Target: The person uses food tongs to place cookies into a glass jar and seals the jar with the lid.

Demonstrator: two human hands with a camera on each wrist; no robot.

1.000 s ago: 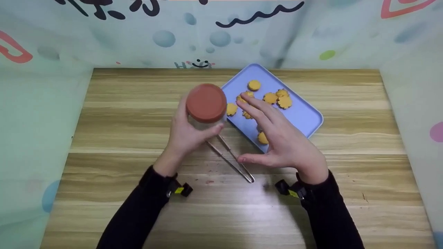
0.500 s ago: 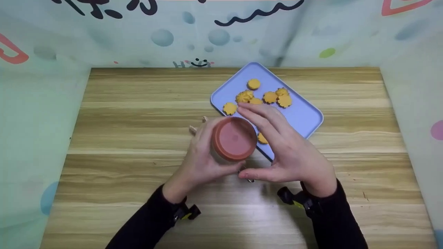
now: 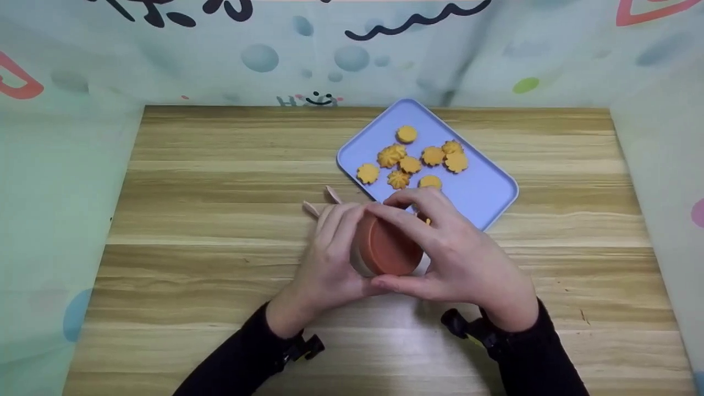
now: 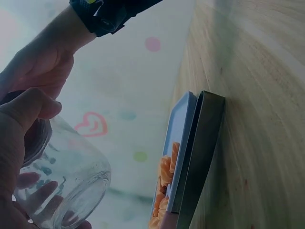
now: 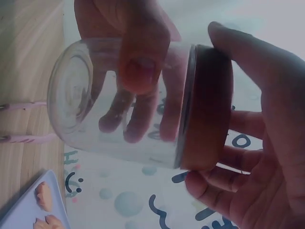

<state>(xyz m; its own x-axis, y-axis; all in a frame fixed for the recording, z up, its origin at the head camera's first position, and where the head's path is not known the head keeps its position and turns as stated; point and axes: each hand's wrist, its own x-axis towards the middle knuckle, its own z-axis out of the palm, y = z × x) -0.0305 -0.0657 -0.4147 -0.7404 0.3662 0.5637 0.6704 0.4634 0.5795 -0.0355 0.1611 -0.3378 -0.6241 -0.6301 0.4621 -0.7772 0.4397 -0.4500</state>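
A clear jar (image 5: 71, 98) with a reddish-brown lid (image 3: 393, 247) is held up above the table in the head view, lid tilted toward me. My left hand (image 3: 330, 267) grips the glass body, its fingers wrapped around the side. On the lid's rim lie the thumb and fingers of my right hand (image 3: 465, 256). Through the glass the jar looks empty in the right wrist view. Beneath the hands lie tongs (image 3: 333, 194) with pink tips; most of their metal part is hidden in the head view.
A blue-purple tray (image 3: 487, 195) stands turned at an angle behind my right hand. Several golden flower-shaped cookies (image 3: 391, 156) lie on it. Printed cloth walls (image 3: 209, 66) border the wooden table (image 3: 209, 165) at the back and sides.
My left hand has brought the jar right and nearer to me. The right hand, apart from it earlier, now holds the lid. The tongs' tips have come into view.
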